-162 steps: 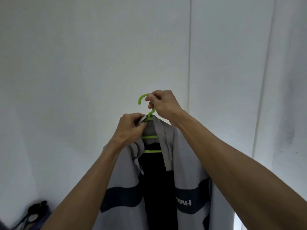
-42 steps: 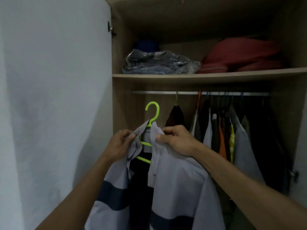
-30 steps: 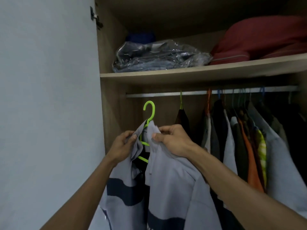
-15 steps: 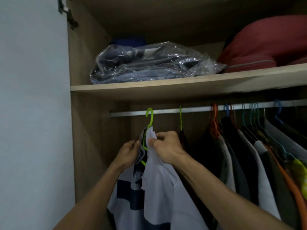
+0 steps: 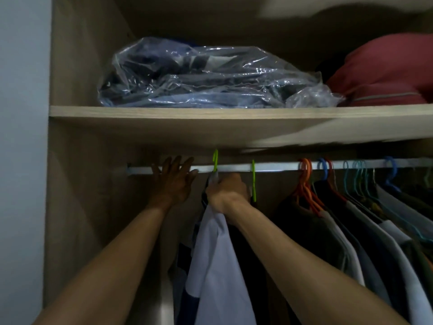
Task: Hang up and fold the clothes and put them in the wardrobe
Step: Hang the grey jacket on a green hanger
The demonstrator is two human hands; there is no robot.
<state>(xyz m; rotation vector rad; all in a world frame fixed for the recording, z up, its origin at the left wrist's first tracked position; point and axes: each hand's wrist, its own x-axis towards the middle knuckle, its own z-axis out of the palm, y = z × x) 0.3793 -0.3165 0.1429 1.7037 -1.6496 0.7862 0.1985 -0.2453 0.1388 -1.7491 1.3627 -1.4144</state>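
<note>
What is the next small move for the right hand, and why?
Probably lower the green hanger until its hook seats on the rail, then loosen the grip: the right hand holds the grey jacket at its neck, and the left hand is open.

a wooden shelf spans the wardrobe, with a clear plastic bag of folded blue and dark clothes lying on it at the left and a red cushion just beside the bag on the right, while below runs a metal rail carrying coloured hangers with clothes
</note>
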